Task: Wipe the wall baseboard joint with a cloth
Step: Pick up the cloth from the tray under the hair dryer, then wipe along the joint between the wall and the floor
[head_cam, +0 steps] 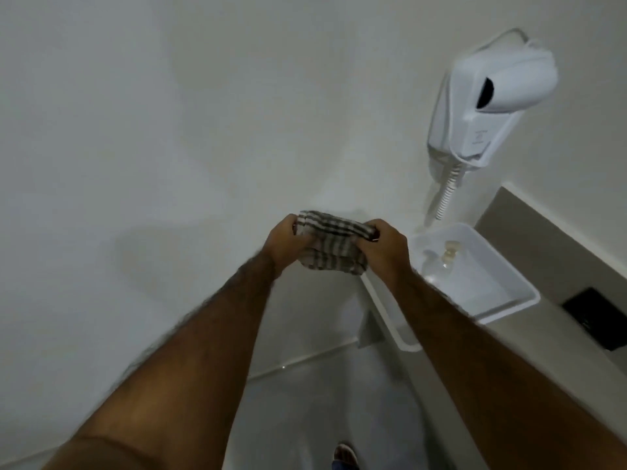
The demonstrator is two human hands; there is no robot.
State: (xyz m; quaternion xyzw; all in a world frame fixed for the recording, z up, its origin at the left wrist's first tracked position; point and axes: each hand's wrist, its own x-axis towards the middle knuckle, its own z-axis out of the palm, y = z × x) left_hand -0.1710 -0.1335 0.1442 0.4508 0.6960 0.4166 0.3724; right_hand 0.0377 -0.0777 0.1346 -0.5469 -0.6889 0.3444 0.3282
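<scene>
Cloth: checked, grey and white, bunched, held in the air before the white wall. Left hand and right hand: each closed on one end of it. Baseboard: far below. Tray: on the surface's left edge.

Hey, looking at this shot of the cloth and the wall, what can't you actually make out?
Head view:
- Baseboard joint: mostly hidden by the forearms.
- Cloth: its ends are hidden inside the left hand and right hand.
- Hair dryer label: too small to read.
- Bottle in the white tray: blurred.
</scene>
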